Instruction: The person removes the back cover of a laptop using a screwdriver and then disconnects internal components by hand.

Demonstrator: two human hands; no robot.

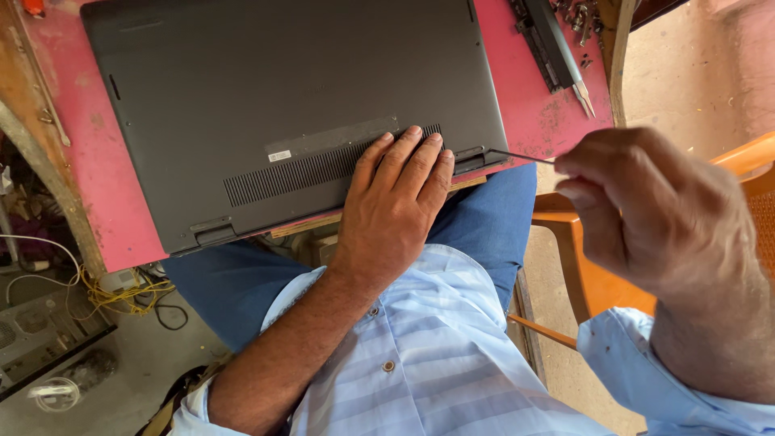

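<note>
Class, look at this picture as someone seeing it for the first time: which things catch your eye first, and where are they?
A dark grey laptop turned underside up fills the middle of the worn red tabletop. The left hand lies flat on its vent grille near the front edge. The right hand, large at the right of the picture, pinches a thin metal pick whose tip meets the laptop's near right corner.

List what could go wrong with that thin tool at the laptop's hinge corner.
1. The thin tool, pinched in the right hand, might slip and scratch the laptop.
2. It points toward the left hand pressing on the vent and could jab it.
3. The laptop overhangs the red table edge and might tip.
</note>
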